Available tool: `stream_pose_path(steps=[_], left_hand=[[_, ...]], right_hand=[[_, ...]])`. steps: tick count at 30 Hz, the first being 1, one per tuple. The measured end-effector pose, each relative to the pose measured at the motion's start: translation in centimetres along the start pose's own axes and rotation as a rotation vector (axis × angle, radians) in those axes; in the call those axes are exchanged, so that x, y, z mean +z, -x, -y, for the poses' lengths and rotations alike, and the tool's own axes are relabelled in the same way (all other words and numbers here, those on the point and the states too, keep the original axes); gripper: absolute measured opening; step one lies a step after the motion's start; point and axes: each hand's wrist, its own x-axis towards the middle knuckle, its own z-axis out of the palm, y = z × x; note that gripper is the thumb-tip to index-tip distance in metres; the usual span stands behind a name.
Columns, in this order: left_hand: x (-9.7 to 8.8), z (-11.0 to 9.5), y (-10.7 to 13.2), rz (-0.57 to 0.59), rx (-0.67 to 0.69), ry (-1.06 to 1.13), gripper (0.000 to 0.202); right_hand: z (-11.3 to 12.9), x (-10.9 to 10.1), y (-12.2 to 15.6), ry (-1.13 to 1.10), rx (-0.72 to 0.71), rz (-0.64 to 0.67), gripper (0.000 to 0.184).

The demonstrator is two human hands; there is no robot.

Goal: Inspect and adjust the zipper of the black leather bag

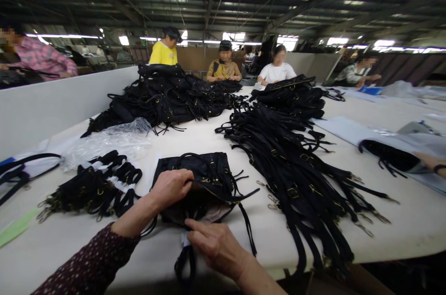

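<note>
Black handbag (198,172) lying flat at the middle of the worktop's (278,234) near edge, its mouth spread open on a tan lining (216,213) between both hands. Left hand (170,188) over the upper rim, fingers curled down into the opening, tips hidden, so no telling whether they pinch anything. Right hand (218,244) at the lower rim, fingers pressed together beside a small white tag (184,239) on a hanging strap (184,262), contact with it unclear. Step in hand, by judgement: working at the inside of the opened bag. Next move likely calling for a steady hold on the mouth and care with the strap trailing over the near edge. Toward the left edge, bundled black straps (94,193) with white bands and crumpled clear plastic (111,139); toward the far edge, a heap of black bags (163,95); to the right, long buckled straps (289,183). At the right edge, another person's hand (430,162) beside a separate black bag (390,155).
</note>
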Motion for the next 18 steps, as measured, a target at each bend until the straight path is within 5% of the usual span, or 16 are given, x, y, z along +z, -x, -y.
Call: stream_pose_path(steps=[9,14,18], left_hand=[[-1.9,0.0,-0.6,0.007,-0.002,0.006,0.017],[-2.1,0.3,-0.6,0.0,-0.016,0.044,0.018],[-1.9,0.3,-0.8,-0.013,-0.018,0.037,0.018]], right_hand=[[-0.2,-1.1,-3.0,0.196,-0.061,0.301,0.011],[-0.5,-1.5,-3.2,0.111,-0.015,0.231,0.031],[-0.9,-1.6,-3.8,0.142,0.255,0.115,0.036]])
